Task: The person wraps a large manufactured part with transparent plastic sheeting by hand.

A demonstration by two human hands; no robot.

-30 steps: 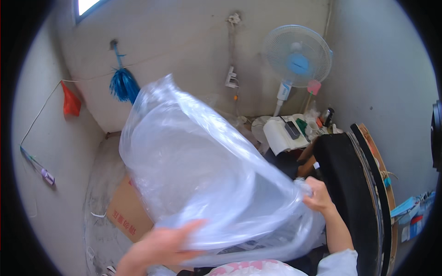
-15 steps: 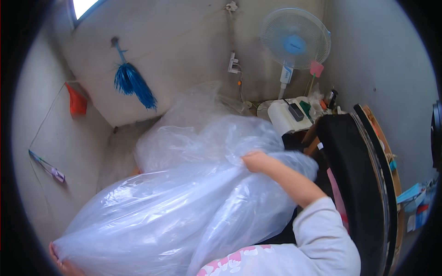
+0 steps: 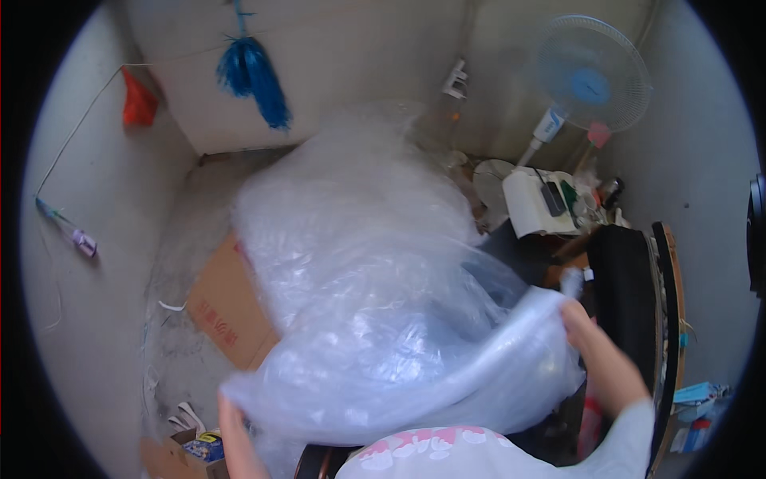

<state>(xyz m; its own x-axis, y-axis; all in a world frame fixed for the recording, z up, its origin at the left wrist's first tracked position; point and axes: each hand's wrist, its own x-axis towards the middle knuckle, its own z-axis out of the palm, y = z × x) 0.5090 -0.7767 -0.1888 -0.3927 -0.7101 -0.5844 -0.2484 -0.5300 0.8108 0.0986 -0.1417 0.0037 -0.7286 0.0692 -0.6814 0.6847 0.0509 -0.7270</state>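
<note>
A large heap of clear plastic sheeting [image 3: 359, 295] fills the middle, crumpled and shiny, and spreads from the far wall toward my body. My left hand [image 3: 230, 405] is closed on one end of its near edge, at the lower left. At the other end of that edge, my right hand [image 3: 573, 316] grips the plastic, with a twisted tuft sticking up above the fist. Between both hands the edge hangs in a sagging, gathered fold. Motion blurs the right forearm, and the plastic partly covers the fingers of both hands.
Flattened brown cardboard [image 3: 227, 311] lies left of the plastic, with a small open carton [image 3: 182, 457] nearer me. A standing fan [image 3: 589, 84], a white case [image 3: 536, 206] and a black padded piece [image 3: 626, 307] line the right. Blue tinsel strands [image 3: 254, 76] hang at the far wall.
My right hand has moved right and nearer, and my left hand has come in rightward and up. The near edge is now stretched between them, and the cardboard at left has become visible.
</note>
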